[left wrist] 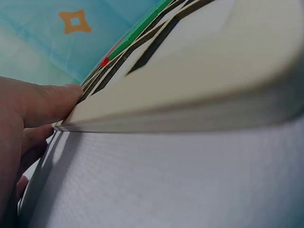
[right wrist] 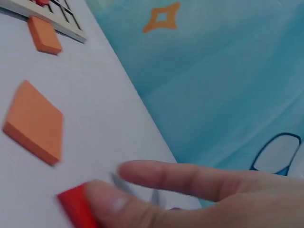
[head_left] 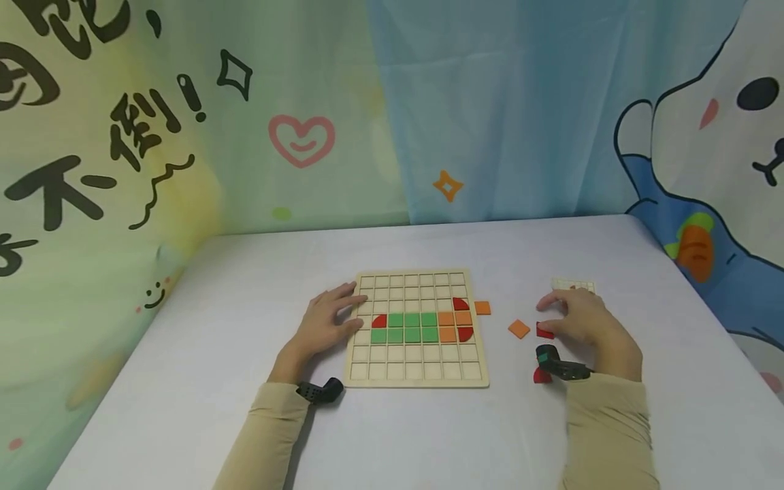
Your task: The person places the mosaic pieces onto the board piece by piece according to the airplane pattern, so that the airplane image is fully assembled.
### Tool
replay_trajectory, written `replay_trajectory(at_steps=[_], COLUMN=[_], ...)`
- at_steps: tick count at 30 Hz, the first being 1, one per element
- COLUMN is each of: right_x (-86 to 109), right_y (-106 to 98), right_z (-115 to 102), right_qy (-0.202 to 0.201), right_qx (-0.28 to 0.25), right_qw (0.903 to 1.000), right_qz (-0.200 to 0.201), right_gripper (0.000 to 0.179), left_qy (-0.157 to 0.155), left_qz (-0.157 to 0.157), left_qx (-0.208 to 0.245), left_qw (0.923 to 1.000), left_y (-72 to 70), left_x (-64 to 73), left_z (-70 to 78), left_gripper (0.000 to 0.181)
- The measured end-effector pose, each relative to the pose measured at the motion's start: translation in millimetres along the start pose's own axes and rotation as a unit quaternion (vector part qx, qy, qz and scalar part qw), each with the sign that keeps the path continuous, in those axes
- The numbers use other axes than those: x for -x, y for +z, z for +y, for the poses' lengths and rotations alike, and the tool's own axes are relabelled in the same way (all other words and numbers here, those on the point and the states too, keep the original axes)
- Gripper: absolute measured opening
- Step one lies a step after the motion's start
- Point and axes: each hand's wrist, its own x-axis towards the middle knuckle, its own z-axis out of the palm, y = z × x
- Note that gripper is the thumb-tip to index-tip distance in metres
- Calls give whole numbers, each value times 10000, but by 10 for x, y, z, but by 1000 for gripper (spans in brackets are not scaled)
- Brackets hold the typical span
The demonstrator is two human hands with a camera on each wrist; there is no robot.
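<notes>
A pale wooden grid board [head_left: 416,373] lies on the table, with green square tiles [head_left: 412,327], orange square tiles [head_left: 446,318] and red curved pieces [head_left: 461,303] set in its cells. My left hand [head_left: 327,323] rests at the board's left edge, fingers spread; in the left wrist view its thumb [left wrist: 54,102] lies on the rim. To the right of the board, my right hand [head_left: 582,325] has its thumb on a red piece [head_left: 543,331]. In the right wrist view the index finger [right wrist: 166,176] stretches out, apart from that thumb.
One loose orange tile [head_left: 482,308] lies against the board's right side and another orange tile [head_left: 519,329] sits further right. A red piece [head_left: 542,376] lies near my right wrist. Behind the right hand, a small printed card [head_left: 563,282] is partly hidden. A printed curtain [head_left: 490,122] hangs behind the table.
</notes>
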Motion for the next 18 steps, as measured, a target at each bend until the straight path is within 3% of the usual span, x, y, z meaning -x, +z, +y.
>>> replay_trajectory(at_steps=[5,8,12,15,18], right_x=[-80,-96,-77,-70,-72], right_y=[71,67,9,8,48], right_z=[-97,-160,-209,-237,-268], right_qy=[-12,181,428,354,298], right_qx=[-97,-230,-294,-183,-151], right_qw=[9981,9961,9975,9992,9994], right_qz=[612,832,471,0,-127], right_gripper=[30,29,38,43,42], left_qy=[-33,-49,-55,-74,-113], left_qz=[70,17,-38,-4,-14], left_qx=[81,58,-5,-31,-47], left_qw=[9999,10000,10000,10000,9999], left_y=[1,7,16,30,42], left_x=[6,2,-14,-14,-11], left_z=[3,-12,-31,-34,-34], left_gripper=[49,49,50,50,50])
